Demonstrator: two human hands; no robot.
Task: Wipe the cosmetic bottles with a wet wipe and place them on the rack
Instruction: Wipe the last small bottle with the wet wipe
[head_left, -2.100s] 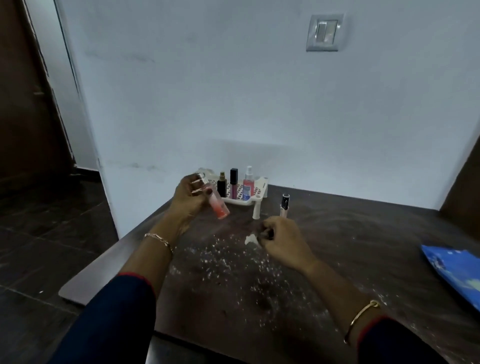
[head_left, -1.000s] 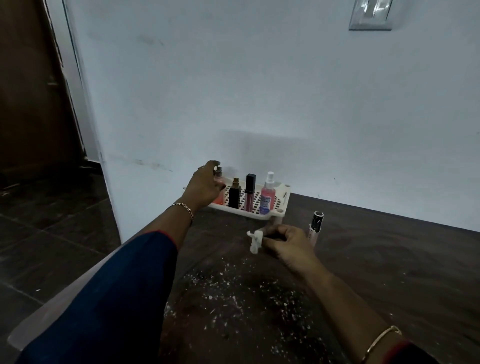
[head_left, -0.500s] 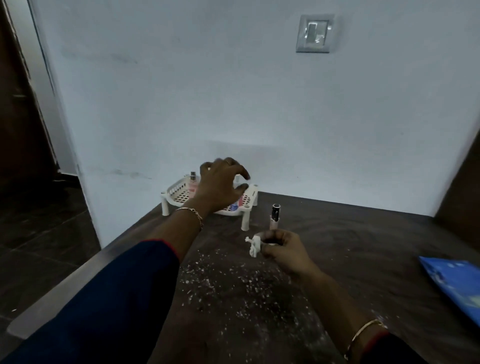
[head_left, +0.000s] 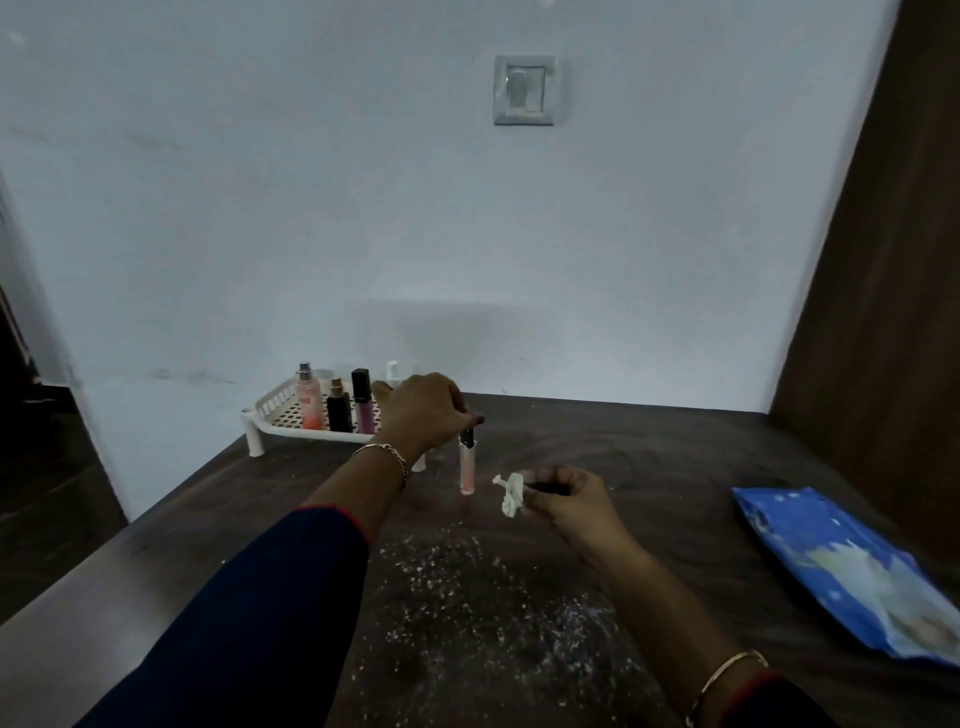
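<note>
Left hand (head_left: 423, 410) pinches tube (head_left: 467, 466) cap; right hand (head_left: 563, 501) grips wipe (head_left: 510, 493).
Hands apart; rack (head_left: 275, 415) behind left hand.

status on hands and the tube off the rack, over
Left hand pinches top of pink tube, upright on table. Right hand holds wet wipe. Rack beside tube, nothing between.

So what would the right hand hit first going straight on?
Probably the pink tube held by the left hand; the wipe in the right hand would touch it first. Depth is unclear.
</note>
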